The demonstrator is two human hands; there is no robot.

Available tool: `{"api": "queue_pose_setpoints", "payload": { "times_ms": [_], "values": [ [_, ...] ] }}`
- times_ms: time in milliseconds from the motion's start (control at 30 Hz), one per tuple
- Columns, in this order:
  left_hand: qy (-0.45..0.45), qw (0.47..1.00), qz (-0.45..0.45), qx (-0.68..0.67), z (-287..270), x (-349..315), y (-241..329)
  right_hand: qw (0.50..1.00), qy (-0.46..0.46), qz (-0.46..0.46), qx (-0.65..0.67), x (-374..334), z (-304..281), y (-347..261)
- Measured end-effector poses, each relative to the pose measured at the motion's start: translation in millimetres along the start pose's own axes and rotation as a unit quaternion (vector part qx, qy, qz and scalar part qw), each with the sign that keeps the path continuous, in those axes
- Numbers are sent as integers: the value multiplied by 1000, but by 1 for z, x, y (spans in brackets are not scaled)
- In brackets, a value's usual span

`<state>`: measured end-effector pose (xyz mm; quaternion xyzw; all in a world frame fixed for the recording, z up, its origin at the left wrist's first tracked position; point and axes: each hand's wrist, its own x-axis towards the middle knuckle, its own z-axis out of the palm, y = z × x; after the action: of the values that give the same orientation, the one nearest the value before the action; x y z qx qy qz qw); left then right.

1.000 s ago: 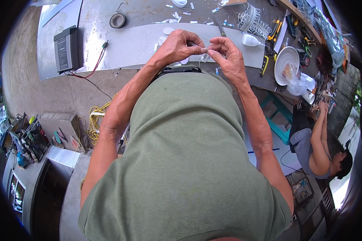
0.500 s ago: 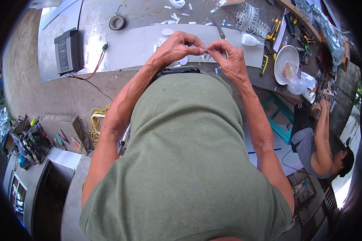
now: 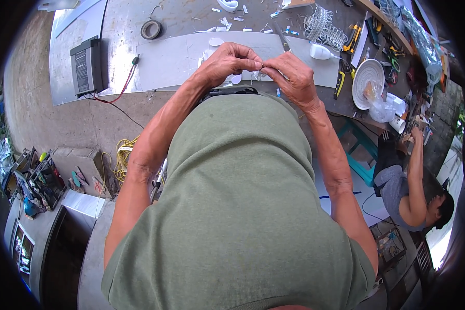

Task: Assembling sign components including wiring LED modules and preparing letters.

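1. My left hand [image 3: 227, 62] is up over the counter [image 3: 175, 57], with its fingers curled and its thumb and first finger pinched on a tiny thing [image 3: 262, 65].
2. My right hand [image 3: 290, 75] is just beside it and pinches the same tiny thing from the other side. The fingertips of both hands meet there.
3. The tiny thing is between my two hands, held up above the pale gray sheet [image 3: 165, 62] on the counter. It is too small for me to tell what it is.
4. My green shirt [image 3: 237, 206] fills the middle, below my hands.
5. A black box [image 3: 88, 64] sits at the left end of the counter, with a red wire [image 3: 120, 93] running from it.
6. A dark ring of tape [image 3: 151, 29] lies at the back, well apart from my hands.
7. Little white scraps [image 3: 222, 23] lie on the counter behind my hands.
8. A white plate [image 3: 366, 82] is near my right hand, off to the right, with a yellow-handled tool [image 3: 352, 39] behind it.
9. Another person [image 3: 416, 186] sits on the right, reaching up to the counter.
10. A yellow cord [image 3: 120, 160] lies on the floor by my left arm.
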<state>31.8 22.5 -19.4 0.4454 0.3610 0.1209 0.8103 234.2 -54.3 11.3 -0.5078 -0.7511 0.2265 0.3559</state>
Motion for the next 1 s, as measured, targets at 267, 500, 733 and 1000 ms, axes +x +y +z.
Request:
{"api": "queue_pose_setpoints", "payload": {
  "times_ms": [267,500,733,1000],
  "values": [
    [0,1000,-11,-15,-1,2,-4,1000,10,-12,-7,1,4,-1],
    [-2,1000,-11,-6,-2,4,-4,999,7,-34,-33,-3,5,-2],
    [-8,1000,0,14,-1,1,1,986,-35,-93,-137,-1,3,1],
    [23,984,50,171,3,-2,4,993,-85,75,-28,3,4,-2]
  ]
}}
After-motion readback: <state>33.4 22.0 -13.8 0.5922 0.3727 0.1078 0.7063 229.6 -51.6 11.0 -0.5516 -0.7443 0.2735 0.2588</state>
